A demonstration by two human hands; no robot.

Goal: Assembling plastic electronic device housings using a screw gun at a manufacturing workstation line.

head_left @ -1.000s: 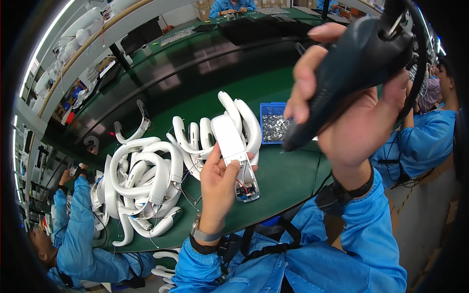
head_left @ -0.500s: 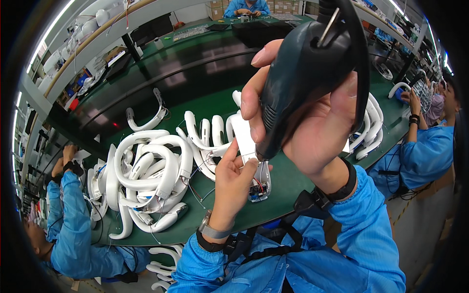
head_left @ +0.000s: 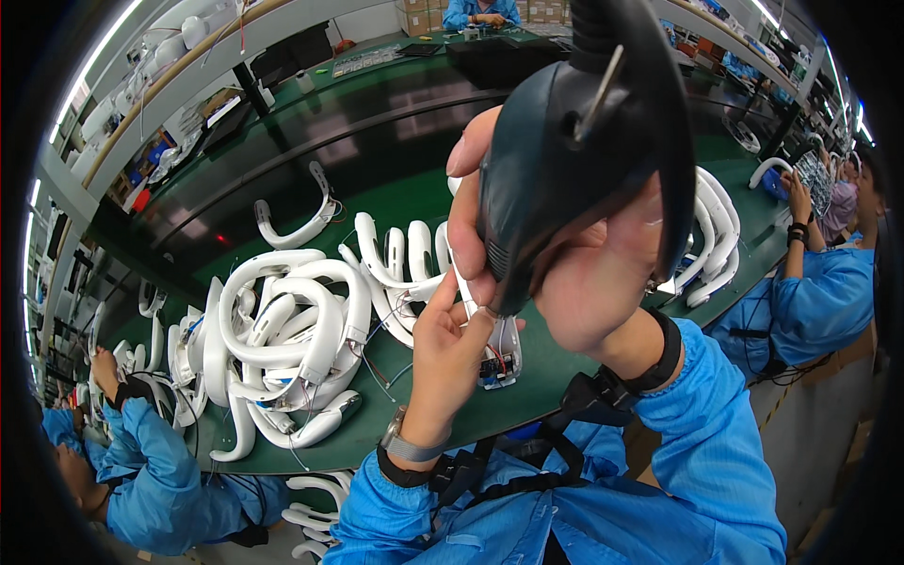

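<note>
My right hand [head_left: 598,282] is wrapped round a dark electric screwdriver [head_left: 556,179], its tip pointing down. The hook and cable at its top rise out of view. My left hand [head_left: 447,344] grips a white plastic housing [head_left: 511,341] with its thumb and fingers, right below the driver's tip. At the near end of the housing a small circuit board [head_left: 496,365] with red and black wires lies exposed. The driver and my fingers hide much of the housing, and I cannot make out the screw point.
Left of my hands lies a heap of white curved housings [head_left: 282,330] with loose wires. More white housings [head_left: 718,235] lie to the right. A single curved piece [head_left: 299,231] rests on the dark green belt [head_left: 377,151]. Co-workers in blue sit at both sides.
The screwdriver and my right hand have shifted left, the driver now more upright. My left hand stays put. The lone curved piece has moved right; the left co-worker's hands have lowered.
</note>
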